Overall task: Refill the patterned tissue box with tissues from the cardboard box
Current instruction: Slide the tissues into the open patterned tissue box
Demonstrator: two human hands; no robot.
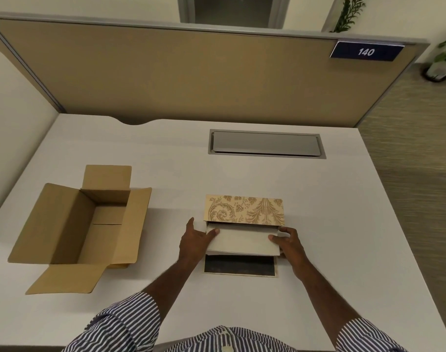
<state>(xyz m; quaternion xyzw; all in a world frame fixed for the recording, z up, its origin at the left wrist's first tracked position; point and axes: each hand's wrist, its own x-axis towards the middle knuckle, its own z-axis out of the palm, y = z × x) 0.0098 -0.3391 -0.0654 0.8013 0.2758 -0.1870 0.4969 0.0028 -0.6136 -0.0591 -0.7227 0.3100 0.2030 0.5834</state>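
Observation:
The patterned tissue box [244,208], tan with leaf scrolls, lies on the white desk with its near side open and a dark-lined flap [239,266] folded flat toward me. A white stack of tissues [242,241] sits partly inside that opening. My left hand [194,243] grips the stack's left end and my right hand [289,243] grips its right end. The cardboard box [72,229] stands to the left with its flaps spread; its inside looks bare.
A grey cable hatch [266,143] is set into the desk [343,224] behind the tissue box. A tan partition [191,72] with a "140" sign [366,51] closes the back. The desk's right edge drops to carpet; potted plants stand far right.

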